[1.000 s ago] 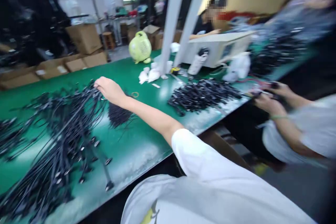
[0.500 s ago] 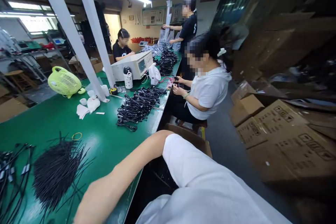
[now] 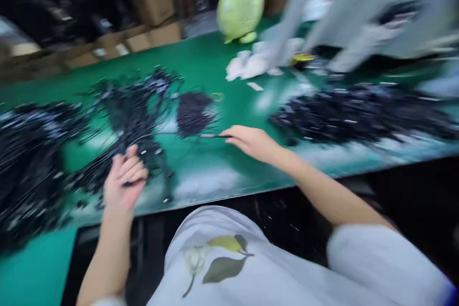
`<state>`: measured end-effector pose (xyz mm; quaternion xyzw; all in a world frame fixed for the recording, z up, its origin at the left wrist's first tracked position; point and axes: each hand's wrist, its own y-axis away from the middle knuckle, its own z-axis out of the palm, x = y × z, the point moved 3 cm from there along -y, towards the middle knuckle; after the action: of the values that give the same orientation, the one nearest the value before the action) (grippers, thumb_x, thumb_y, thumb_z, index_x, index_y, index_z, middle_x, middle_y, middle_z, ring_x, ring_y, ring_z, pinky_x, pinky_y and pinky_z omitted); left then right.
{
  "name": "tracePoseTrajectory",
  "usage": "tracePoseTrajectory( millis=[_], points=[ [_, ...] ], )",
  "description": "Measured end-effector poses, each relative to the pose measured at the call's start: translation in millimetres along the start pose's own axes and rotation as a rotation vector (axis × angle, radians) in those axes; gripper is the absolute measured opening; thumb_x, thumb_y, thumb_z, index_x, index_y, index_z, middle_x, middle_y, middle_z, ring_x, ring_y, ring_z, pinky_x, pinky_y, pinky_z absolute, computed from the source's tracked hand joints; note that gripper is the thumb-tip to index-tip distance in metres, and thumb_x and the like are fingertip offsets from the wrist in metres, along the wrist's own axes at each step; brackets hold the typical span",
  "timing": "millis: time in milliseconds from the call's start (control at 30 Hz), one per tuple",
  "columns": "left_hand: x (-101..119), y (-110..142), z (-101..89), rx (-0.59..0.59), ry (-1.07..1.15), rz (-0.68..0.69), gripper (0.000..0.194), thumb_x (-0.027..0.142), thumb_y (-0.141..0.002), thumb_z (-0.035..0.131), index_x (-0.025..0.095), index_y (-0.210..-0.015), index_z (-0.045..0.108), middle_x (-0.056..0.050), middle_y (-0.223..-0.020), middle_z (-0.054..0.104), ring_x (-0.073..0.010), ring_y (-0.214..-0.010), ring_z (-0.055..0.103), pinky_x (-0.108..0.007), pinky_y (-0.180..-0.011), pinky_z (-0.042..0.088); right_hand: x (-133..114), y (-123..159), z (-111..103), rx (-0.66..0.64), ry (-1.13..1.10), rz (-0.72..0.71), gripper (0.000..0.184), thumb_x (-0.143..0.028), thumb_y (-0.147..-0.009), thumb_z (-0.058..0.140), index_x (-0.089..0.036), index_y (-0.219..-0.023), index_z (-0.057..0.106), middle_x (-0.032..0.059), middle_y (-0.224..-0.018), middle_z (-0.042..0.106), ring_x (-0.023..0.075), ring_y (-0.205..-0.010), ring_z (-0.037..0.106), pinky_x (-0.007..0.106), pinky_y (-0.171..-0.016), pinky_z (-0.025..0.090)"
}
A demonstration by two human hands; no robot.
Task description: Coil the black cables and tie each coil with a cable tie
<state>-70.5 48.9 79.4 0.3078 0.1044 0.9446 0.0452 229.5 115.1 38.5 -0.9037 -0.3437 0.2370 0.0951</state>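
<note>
My left hand [image 3: 125, 177] is curled closed in front of the middle cable bundle, and a dark piece of black cable shows at its fingers. To the right, my right hand [image 3: 253, 143] is stretched over the green table with its fingertips pinched on a thin black cable [image 3: 216, 136]. A faint dark line runs leftward from it, but blur hides where it ends. Just beyond lies a pile of thin black strips [image 3: 193, 114]. The bundle of black cables [image 3: 125, 110] behind my left hand has pale tags on it.
More black cables [image 3: 28, 167] are heaped at the far left, and a long cable pile [image 3: 358, 114] lies at the right. A green fan [image 3: 241, 7], white cloths [image 3: 247, 66], a yellow tape measure [image 3: 301, 58] and slanted white posts stand or lie toward the back of the table [image 3: 201, 64].
My view has swung left and down from the co-workers to the table before me. Both hands are now visible; before, only my right arm showed, its hand at the frame's edge.
</note>
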Motion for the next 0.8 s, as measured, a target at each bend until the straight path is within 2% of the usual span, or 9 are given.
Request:
tracePoseTrajectory(
  millis=[67, 133, 233, 333, 467, 567, 667, 733, 800],
  points=[
    [3.0, -10.7, -24.7, 0.037, 0.032, -0.009, 0.030, 0.020, -0.100, 0.034, 0.008, -0.108, 0.060, 0.009, -0.051, 0.037, -0.0007, -0.037, 0.036, -0.012, -0.041, 0.036, -0.9, 0.4, 9.3, 0.039, 0.151, -0.069, 0.029, -0.027, -0.098, 0.040, -0.017, -0.113, 0.063, 0.0045, -0.088, 0.066, 0.0153, -0.072, 0.060, 0.026, -0.062, 0.039],
    [4.4, -19.6, -39.8, 0.052, 0.022, -0.056, 0.029, 0.016, -0.100, 0.034, 0.005, -0.111, 0.059, 0.008, -0.054, 0.039, -0.0010, -0.040, 0.040, -0.012, -0.041, 0.035, -13.6, 0.4, 15.5, 0.053, 0.270, -0.223, 0.027, -0.024, -0.097, 0.042, -0.017, -0.109, 0.065, 0.0020, -0.075, 0.063, 0.0139, -0.061, 0.055, 0.027, -0.057, 0.034],
    [3.4, -23.8, -44.0, 0.050, 0.019, -0.069, 0.027, 0.013, -0.097, 0.038, 0.005, -0.114, 0.058, 0.005, -0.060, 0.044, -0.0017, -0.046, 0.044, -0.011, -0.042, 0.036, -43.7, 0.4, 15.9, 0.067, 0.339, -0.400, 0.024, -0.022, -0.097, 0.043, -0.016, -0.102, 0.066, 0.0003, -0.066, 0.059, 0.0132, -0.057, 0.051, 0.028, -0.056, 0.031],
    [-0.1, -24.3, -45.9, 0.047, -0.016, -0.036, 0.027, 0.014, -0.096, 0.041, 0.007, -0.114, 0.059, 0.004, -0.064, 0.050, -0.0021, -0.051, 0.050, -0.010, -0.046, 0.040, -69.0, -3.5, 16.4, 0.027, 0.305, -0.463, 0.024, -0.021, -0.097, 0.042, -0.015, -0.094, 0.065, 0.0004, -0.065, 0.058, 0.0128, -0.056, 0.050, 0.028, -0.057, 0.030],
    [-17.3, -24.6, -49.4, 0.024, -0.349, 0.076, 0.026, 0.031, -0.092, 0.054, 0.013, -0.109, 0.064, -0.004, -0.087, 0.066, -0.0125, -0.082, 0.066, -0.023, -0.074, 0.054, -93.4, -10.5, 28.0, -0.152, 0.185, -0.498, 0.025, -0.022, -0.096, 0.044, -0.016, -0.080, 0.062, 0.0004, -0.064, 0.057, 0.0125, -0.053, 0.048, 0.029, -0.057, 0.028],
    [-41.3, -16.5, -38.4, -0.162, -0.774, 0.129, 0.029, 0.038, -0.090, 0.056, 0.014, -0.101, 0.067, -0.008, -0.102, 0.068, -0.0188, -0.100, 0.062, -0.031, -0.093, 0.048, -103.2, -24.0, 35.0, -0.229, 0.032, -0.434, 0.027, -0.028, -0.095, 0.048, -0.016, -0.074, 0.060, 0.0013, -0.066, 0.059, 0.0122, -0.056, 0.049, 0.027, -0.056, 0.027],
    [-58.4, -6.8, -28.3, -0.318, -1.044, 0.107, 0.026, 0.038, -0.092, 0.053, 0.015, -0.093, 0.066, -0.005, -0.086, 0.067, -0.0140, -0.082, 0.060, -0.027, -0.083, 0.046, -96.3, -46.1, 40.3, -0.173, -0.260, -0.204, 0.023, -0.033, -0.092, 0.054, -0.017, -0.076, 0.060, 0.0006, -0.070, 0.060, 0.0114, -0.062, 0.052, 0.024, -0.057, 0.031],
    [-61.0, -6.2, -26.7, -0.320, -1.002, 0.090, 0.025, 0.039, -0.091, 0.054, 0.016, -0.089, 0.063, 0.000, -0.071, 0.059, -0.0103, -0.064, 0.052, -0.024, -0.066, 0.044, -85.8, -57.3, 48.0, -0.031, -0.469, -0.027, 0.023, -0.040, -0.085, 0.063, -0.018, -0.083, 0.059, 0.0007, -0.078, 0.060, 0.0120, -0.068, 0.053, 0.023, -0.062, 0.036],
    [-60.3, -10.0, -28.2, -0.260, -0.810, 0.080, 0.026, 0.042, -0.088, 0.058, 0.016, -0.089, 0.060, 0.004, -0.060, 0.049, -0.0077, -0.053, 0.041, -0.021, -0.053, 0.036, -76.9, -61.0, 61.5, 0.152, -0.667, 0.116, 0.037, -0.048, -0.077, 0.069, -0.018, -0.096, 0.057, 0.0033, -0.091, 0.059, 0.0149, -0.080, 0.055, 0.026, -0.071, 0.041]
  ],
)
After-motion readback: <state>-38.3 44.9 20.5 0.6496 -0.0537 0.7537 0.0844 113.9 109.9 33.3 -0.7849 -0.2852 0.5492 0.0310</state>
